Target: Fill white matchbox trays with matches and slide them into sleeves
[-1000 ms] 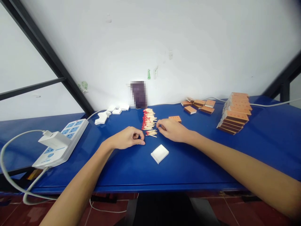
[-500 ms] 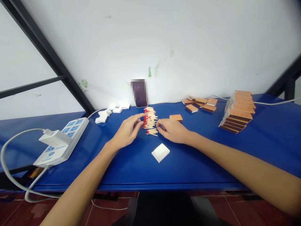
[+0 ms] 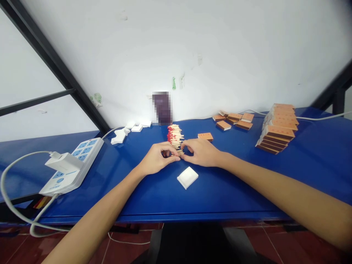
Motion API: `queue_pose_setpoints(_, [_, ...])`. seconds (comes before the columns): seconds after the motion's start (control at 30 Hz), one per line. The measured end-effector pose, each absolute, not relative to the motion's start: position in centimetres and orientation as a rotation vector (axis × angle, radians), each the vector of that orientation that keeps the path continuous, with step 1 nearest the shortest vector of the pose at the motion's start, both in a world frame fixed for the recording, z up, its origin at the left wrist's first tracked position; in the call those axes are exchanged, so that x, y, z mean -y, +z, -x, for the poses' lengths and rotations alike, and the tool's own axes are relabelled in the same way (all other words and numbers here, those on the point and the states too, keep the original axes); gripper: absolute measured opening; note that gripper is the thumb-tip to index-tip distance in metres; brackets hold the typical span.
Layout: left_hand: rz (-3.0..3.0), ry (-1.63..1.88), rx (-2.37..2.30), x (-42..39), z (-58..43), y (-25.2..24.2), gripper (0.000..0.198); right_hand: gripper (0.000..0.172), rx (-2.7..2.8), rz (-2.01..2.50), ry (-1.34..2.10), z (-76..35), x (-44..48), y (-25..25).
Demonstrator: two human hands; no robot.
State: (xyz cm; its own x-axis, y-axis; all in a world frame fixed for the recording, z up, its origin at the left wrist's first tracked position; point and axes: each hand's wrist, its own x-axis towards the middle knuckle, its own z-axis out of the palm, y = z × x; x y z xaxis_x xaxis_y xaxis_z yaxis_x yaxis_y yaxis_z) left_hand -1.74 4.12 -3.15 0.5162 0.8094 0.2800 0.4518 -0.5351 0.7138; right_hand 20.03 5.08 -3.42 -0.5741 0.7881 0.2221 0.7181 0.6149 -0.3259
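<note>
A row of red-tipped matches (image 3: 175,135) lies on the blue table, their heads toward the left. At its near end, my left hand (image 3: 161,157) has its thumb and fingers closed around a small bunch of matches, mostly hidden by the fingers. My right hand (image 3: 202,152) touches the right ends of the same bunch, its thumb and index finger curled together. Just nearer to me lies a small white tray (image 3: 187,178). Behind my right hand sits one orange matchbox sleeve (image 3: 205,136).
Several white trays (image 3: 119,136) lie at the back left, beside a power strip (image 3: 79,161) with a plugged-in charger and cable. A phone (image 3: 163,108) leans on the wall. Loose matchboxes (image 3: 223,125) and a tall matchbox stack (image 3: 277,128) stand at the right.
My left hand has moved right and nearer to me, from beside the long row of matches onto the small bunch, and its fingers have closed. My right hand has shifted slightly left.
</note>
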Motion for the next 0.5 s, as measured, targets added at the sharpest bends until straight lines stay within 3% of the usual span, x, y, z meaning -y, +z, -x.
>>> queue_pose_setpoints(0.23, [-2.315,0.893,-1.168,-4.5,2.2,-3.4,0.024,0.02,2.495,1.18,0.256,-20.1,-5.1,-3.7])
queue_pose_setpoints(0.5, [-2.079,1.036,-1.397,-5.6,3.0,-3.8,0.031,0.021,2.497,1.198,0.255,-19.9,-4.8,-3.5])
